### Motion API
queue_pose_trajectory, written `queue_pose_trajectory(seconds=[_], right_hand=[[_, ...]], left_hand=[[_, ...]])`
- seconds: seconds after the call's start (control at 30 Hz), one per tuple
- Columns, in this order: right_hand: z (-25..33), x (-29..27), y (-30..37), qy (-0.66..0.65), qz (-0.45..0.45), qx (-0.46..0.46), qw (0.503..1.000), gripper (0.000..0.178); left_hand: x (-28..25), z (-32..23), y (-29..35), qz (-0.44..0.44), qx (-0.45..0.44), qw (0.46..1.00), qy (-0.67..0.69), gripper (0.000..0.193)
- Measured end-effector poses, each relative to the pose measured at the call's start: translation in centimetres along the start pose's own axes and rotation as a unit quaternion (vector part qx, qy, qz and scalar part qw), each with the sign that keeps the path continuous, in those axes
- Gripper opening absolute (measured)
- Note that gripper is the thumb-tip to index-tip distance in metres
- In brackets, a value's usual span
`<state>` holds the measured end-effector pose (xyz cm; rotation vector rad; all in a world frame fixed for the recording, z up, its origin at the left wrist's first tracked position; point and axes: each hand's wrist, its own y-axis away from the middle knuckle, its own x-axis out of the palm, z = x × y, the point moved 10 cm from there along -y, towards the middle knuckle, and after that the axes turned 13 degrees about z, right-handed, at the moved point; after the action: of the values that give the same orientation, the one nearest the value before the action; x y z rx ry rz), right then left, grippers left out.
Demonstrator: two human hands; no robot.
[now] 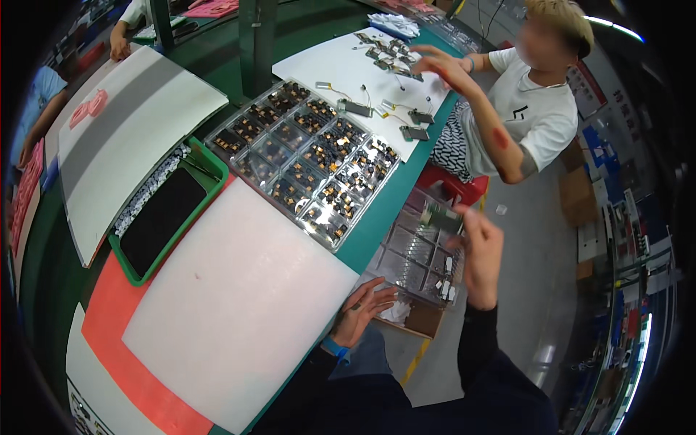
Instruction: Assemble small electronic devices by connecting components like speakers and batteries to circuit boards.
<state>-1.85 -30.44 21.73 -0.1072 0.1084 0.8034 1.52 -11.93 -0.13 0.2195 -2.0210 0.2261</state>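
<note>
Between the fingertips of my right hand [480,254], raised over the right side, is a small green circuit board [441,217]. My left hand [362,310] rests by the table's near edge with its fingers stretched out and nothing in them. It is close to the corner of a white foam sheet [243,290]. Below the two hands, a clear compartment tray [406,270] holds a few small white pieces and sits on a cardboard box [424,319]. Farther up the table, a large clear tray [335,245] is filled with small black and copper-coloured parts.
A person [533,109] sits at the far right, arms over a white sheet [312,61] bearing several boards with wires. A green bin [138,279] with white pieces and a dark slab stands left of the foam. Part of a red stool [475,190] shows beside the table.
</note>
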Motion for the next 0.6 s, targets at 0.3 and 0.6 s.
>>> queue_pose_trajectory(seconds=[0.3, 0.6], right_hand=[[8.8, 10.0, -24.5, -0.066, 0.134, -0.035, 0.988, 0.024], [1.5, 9.1, -33.3, 0.157, 0.126, 0.079, 0.976, 0.024]], left_hand=[[-0.6, 0.3, -0.1, -0.003, -0.033, 0.999, -0.010, 0.043], [-1.1, -0.1, 0.4, -0.023, -0.033, 0.999, 0.000, 0.041]])
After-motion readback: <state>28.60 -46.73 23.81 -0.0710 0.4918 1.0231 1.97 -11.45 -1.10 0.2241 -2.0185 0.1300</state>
